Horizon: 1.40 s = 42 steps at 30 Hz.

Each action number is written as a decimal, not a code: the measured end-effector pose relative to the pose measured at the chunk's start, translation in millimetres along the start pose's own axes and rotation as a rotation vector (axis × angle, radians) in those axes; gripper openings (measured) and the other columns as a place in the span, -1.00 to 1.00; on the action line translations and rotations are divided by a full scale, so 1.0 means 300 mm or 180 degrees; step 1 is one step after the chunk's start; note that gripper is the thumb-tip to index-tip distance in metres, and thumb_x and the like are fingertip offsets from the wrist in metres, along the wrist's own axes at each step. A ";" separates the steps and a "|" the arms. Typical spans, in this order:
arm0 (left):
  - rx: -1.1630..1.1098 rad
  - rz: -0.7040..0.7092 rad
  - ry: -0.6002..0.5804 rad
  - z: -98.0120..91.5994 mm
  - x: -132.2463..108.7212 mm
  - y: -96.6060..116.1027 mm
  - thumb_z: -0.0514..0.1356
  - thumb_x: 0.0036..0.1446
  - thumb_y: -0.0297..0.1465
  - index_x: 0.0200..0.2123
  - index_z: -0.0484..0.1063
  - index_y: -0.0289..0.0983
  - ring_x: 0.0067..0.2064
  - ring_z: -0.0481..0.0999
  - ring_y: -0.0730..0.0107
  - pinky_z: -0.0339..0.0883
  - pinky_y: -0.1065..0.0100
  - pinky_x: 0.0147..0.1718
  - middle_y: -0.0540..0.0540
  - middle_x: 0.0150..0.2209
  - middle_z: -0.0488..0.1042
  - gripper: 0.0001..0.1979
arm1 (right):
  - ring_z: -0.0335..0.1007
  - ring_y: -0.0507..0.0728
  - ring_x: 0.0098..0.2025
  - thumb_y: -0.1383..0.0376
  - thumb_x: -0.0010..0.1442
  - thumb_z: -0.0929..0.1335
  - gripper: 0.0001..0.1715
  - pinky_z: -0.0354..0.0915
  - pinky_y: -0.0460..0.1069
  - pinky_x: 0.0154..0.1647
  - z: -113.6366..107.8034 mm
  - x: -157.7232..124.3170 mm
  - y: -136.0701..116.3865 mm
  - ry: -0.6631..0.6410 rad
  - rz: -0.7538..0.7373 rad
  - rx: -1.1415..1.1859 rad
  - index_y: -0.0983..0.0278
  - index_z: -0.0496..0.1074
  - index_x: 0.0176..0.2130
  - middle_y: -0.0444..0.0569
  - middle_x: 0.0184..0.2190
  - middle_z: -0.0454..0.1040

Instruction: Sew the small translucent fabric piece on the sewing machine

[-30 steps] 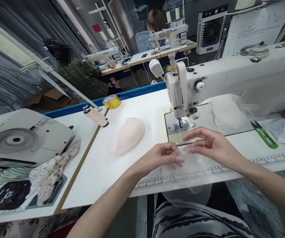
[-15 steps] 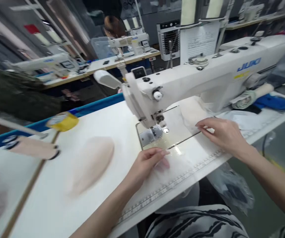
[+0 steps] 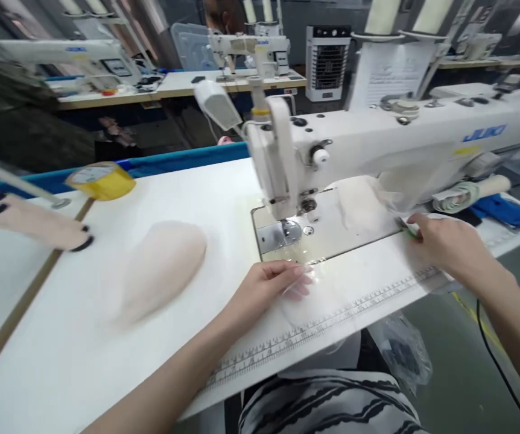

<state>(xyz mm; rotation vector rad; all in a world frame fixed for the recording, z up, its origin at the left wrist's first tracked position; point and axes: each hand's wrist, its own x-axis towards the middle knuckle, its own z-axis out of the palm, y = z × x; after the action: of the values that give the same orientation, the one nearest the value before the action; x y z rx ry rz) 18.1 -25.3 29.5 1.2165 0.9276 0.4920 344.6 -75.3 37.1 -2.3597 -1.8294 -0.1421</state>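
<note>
My left hand (image 3: pixel 278 283) is closed in a pinch on a thin clear plastic piece (image 3: pixel 303 301), just in front of the needle plate (image 3: pixel 271 238) of a white sewing machine (image 3: pixel 359 144). Under the machine's arm, my right hand (image 3: pixel 450 244) is closed round small green-handled thread snips (image 3: pixel 408 228); their blades point toward the machine bed and most of the handle is hidden by my fingers. A pale beige fabric piece (image 3: pixel 362 202) lies on the bed beside the snips. On the table left of the needle rests a beige moulded cup (image 3: pixel 169 265), slightly blurred.
A yellow tape roll (image 3: pixel 101 181) and a beige thread cone (image 3: pixel 38 223) are at the left. Along the front edge runs a printed ruler (image 3: pixel 327 325). A rolled pale green strip (image 3: pixel 461 196) and blue cloth (image 3: pixel 504 211) lie at the right. Behind stand other sewing machines (image 3: pixel 253 54).
My right hand has moved right along the bed, and the green-handled snips now show in it. My left hand stays near the needle with the clear plastic. The view has shifted.
</note>
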 end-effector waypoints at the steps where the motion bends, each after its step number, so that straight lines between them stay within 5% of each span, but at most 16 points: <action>1: -0.0039 0.0015 -0.0025 0.000 -0.003 0.000 0.26 0.07 -0.19 -0.38 0.57 -0.28 -0.34 0.51 0.35 0.42 0.32 -0.27 -0.13 -0.33 0.57 -0.74 | 0.37 0.26 -0.49 0.45 0.01 0.31 -0.61 -0.12 0.02 -0.51 -0.002 0.002 -0.005 -0.0071 -0.0025 -0.0204 0.38 0.42 -0.10 0.15 -0.57 0.43; 6: -0.0249 0.0039 -0.0040 -0.008 -0.013 -0.004 0.25 0.11 -0.24 -0.40 0.55 -0.34 -0.38 0.49 0.44 0.40 0.39 -0.30 -0.11 -0.41 0.55 -0.74 | 0.36 0.21 -0.52 0.33 0.13 0.22 -0.50 -0.05 -0.03 -0.59 -0.050 -0.014 0.015 -0.0456 0.0111 -0.0926 0.30 0.29 0.09 0.09 -0.48 0.48; 9: -0.0393 0.0022 -0.0053 -0.010 -0.014 -0.011 0.26 0.09 -0.27 -0.42 0.54 -0.35 -0.41 0.48 0.46 0.39 0.41 -0.34 -0.09 -0.43 0.54 -0.77 | 0.34 0.23 -0.56 0.18 0.15 0.23 -0.58 0.02 -0.02 -0.63 -0.098 -0.056 0.009 -0.0293 0.0421 -0.1054 0.12 0.34 0.01 0.03 -0.50 0.48; 12: -0.0505 -0.0015 -0.0014 -0.009 -0.010 -0.017 0.29 0.05 -0.31 -0.41 0.53 -0.35 -0.43 0.48 0.46 0.38 0.40 -0.37 -0.07 -0.45 0.52 -0.81 | 0.41 0.22 -0.48 0.17 0.07 0.30 -0.67 0.11 -0.01 -0.60 -0.120 -0.106 -0.067 -0.0018 -0.0129 -0.0055 0.12 0.37 -0.11 -0.02 -0.46 0.50; 16: -0.0600 -0.0041 0.0033 -0.005 -0.004 -0.017 0.30 0.02 -0.37 -0.37 0.54 -0.36 -0.45 0.47 0.49 0.38 0.41 -0.37 -0.05 -0.49 0.51 -0.85 | 0.40 0.12 -0.39 0.30 0.20 0.21 -0.78 0.20 -0.06 -0.54 -0.077 -0.155 -0.239 -0.0743 -0.1250 0.1968 0.17 0.28 -0.12 -0.05 -0.41 0.45; 20: -0.0636 -0.0027 0.0061 -0.003 -0.002 -0.013 0.30 0.02 -0.37 -0.31 0.54 -0.37 -0.47 0.46 0.50 0.37 0.42 -0.38 -0.04 -0.47 0.51 -0.82 | 0.28 0.05 -0.44 0.45 0.20 0.11 -0.73 0.20 -0.06 -0.45 -0.004 -0.164 -0.358 -0.0982 -0.1498 0.2530 0.17 0.25 -0.18 -0.13 -0.41 0.37; 26: -0.0685 -0.0021 0.0061 -0.009 -0.005 -0.014 0.29 0.04 -0.35 -0.29 0.55 -0.36 -0.48 0.45 0.48 0.37 0.40 -0.40 -0.04 -0.48 0.49 -0.81 | 0.37 0.09 -0.13 0.36 0.25 0.20 -0.65 0.28 -0.04 -0.18 0.074 -0.158 -0.384 -0.0401 -0.1704 0.2559 0.18 0.26 0.04 -0.04 -0.06 0.43; 31: -0.0649 0.0018 0.0095 -0.012 -0.003 -0.015 0.31 0.03 -0.33 -0.38 0.55 -0.35 -0.51 0.44 0.52 0.36 0.42 -0.41 -0.03 -0.51 0.48 -0.83 | 0.34 0.01 -0.43 0.23 0.29 0.27 -0.72 0.25 -0.09 -0.44 0.106 -0.167 -0.392 -0.0453 -0.1394 0.2425 0.19 0.30 0.00 -0.11 -0.28 0.50; 36: -0.0551 0.0050 0.0120 -0.008 -0.002 -0.015 0.32 0.02 -0.30 -0.38 0.55 -0.34 -0.51 0.43 0.52 0.35 0.43 -0.42 -0.02 -0.53 0.47 -0.81 | 0.39 0.01 -0.25 0.32 0.28 0.29 -0.68 0.29 -0.12 -0.31 0.121 -0.169 -0.400 -0.0129 -0.1730 0.2685 0.18 0.29 0.04 -0.05 -0.09 0.47; 42: -0.0565 0.0088 0.0073 -0.004 -0.003 -0.016 0.31 0.03 -0.31 -0.44 0.55 -0.36 -0.52 0.42 0.53 0.36 0.44 -0.44 -0.02 -0.53 0.46 -0.81 | 0.35 -0.01 -0.36 0.31 0.26 0.31 -0.72 0.29 -0.12 -0.37 0.126 -0.168 -0.401 -0.0006 -0.1608 0.2600 0.20 0.32 0.00 -0.09 -0.20 0.49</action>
<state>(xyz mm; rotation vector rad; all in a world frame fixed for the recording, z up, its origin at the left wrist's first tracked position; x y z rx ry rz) 15.9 -26.8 25.1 1.0658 0.8685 0.5989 215.0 -87.2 -1.2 -1.3376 -1.9321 0.4627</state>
